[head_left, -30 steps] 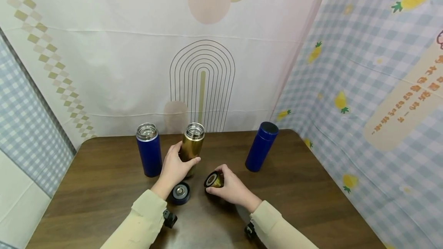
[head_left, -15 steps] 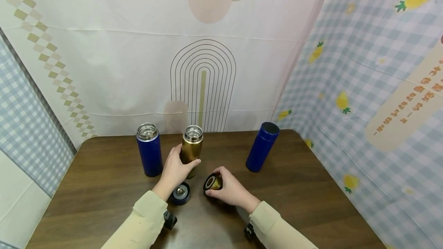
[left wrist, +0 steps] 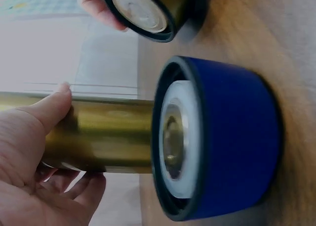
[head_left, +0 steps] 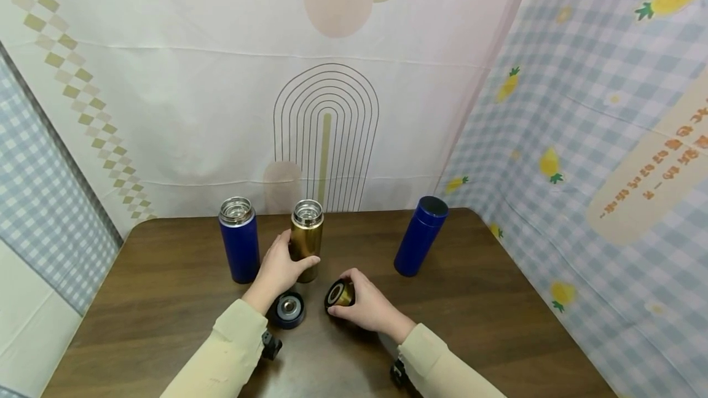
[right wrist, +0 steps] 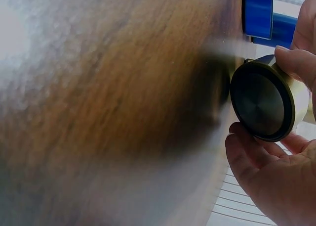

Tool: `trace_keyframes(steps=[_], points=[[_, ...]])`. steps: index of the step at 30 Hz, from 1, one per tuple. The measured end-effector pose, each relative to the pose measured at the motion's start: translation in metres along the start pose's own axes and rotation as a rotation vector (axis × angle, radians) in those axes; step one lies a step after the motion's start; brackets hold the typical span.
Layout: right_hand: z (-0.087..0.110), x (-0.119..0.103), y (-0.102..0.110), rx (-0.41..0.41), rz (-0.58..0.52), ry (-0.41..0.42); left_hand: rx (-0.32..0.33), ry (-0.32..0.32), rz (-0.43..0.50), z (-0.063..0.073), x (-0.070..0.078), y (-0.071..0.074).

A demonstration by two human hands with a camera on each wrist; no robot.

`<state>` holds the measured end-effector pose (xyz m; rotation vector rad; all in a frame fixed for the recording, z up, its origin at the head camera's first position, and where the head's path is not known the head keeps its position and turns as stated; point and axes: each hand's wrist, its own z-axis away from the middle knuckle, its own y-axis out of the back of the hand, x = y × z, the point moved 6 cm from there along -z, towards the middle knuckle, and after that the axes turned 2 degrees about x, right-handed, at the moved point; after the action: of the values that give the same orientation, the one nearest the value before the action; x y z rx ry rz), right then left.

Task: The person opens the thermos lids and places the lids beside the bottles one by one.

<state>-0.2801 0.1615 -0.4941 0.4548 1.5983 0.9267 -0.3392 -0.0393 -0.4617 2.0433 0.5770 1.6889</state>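
My left hand (head_left: 278, 270) is wrapped around an uncapped gold thermos bottle (head_left: 307, 239), which stands upright on the table with its steel mouth facing up. In the right hand (head_left: 369, 303), a gold lid (head_left: 346, 293) is gripped by its sides between thumb and fingers, tipped so its underside faces left. The right wrist view shows the lid's dark top (right wrist: 260, 103); whether its lower rim touches the table I cannot tell. A blue lid (head_left: 289, 310) lies underside up just below the left hand, its blue side (left wrist: 237, 137) large in the left wrist view.
An uncapped blue thermos bottle (head_left: 240, 244) stands left of the gold one. At the right back, another blue bottle (head_left: 420, 235) has its lid on. The brown wooden table (head_left: 487, 318) ends at a printed cloth backdrop (head_left: 193, 115).
The gold bottle has straightened from a slight lean and come down a little with the left hand. The right hand and gold lid have shifted slightly left.
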Motion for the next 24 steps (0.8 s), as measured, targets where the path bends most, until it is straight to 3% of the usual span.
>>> trace_keyframes(steps=[15, 24], points=[[-0.0024, 0.0021, 0.0006, -0.004, 0.077, 0.013, 0.004, 0.034, 0.056, -0.0059, -0.0046, -0.0008], [-0.0025, -0.005, -0.0025, -0.002, 0.143, 0.079, 0.001, 0.059, 0.063, -0.0073, -0.0038, 0.0009]])
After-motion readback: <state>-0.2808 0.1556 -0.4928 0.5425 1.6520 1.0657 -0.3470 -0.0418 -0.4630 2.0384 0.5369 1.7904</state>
